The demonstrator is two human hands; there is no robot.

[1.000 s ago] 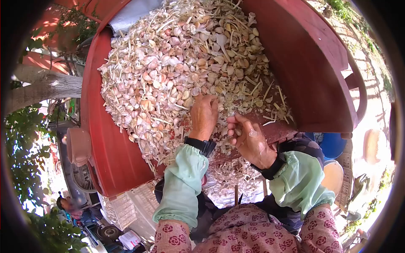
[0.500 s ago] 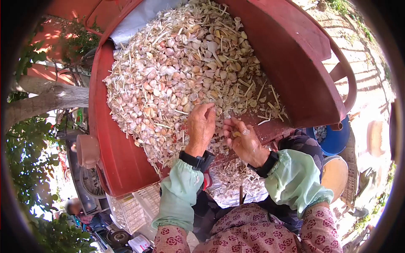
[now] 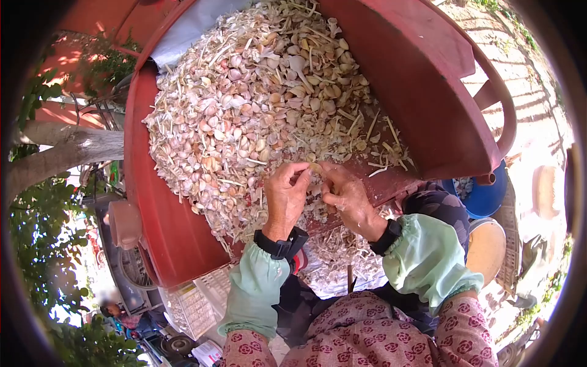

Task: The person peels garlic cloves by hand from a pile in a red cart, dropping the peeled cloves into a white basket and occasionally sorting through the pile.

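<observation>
Between the fingertips of both hands is a garlic clove (image 3: 315,167), small and yellowish. My left hand (image 3: 286,199) is closed, its thumb and forefinger pinching the clove from the left. From the other side my right hand (image 3: 350,197) grips it too, with its fingers curled in and partly hidden. Just beyond them spreads a large heap of garlic cloves (image 3: 232,116), mixed with dry skins and stalk pieces. The heap lies in a red metal cart bed (image 3: 177,238). Bare red floor with stalk scraps shows near my right hand.
A blue bucket (image 3: 489,194) and a round tan lid or basin (image 3: 487,249) stand at right. Garlic skins (image 3: 342,254) lie on a sheet below the cart edge. White crates (image 3: 192,306) sit lower left. A tree trunk (image 3: 79,147) rises at left, with another person (image 3: 122,315) in the background.
My hands have come together at the fingertips around a clove. Before, they were apart, with a yellowish clove in my right palm. The view has shifted slightly.
</observation>
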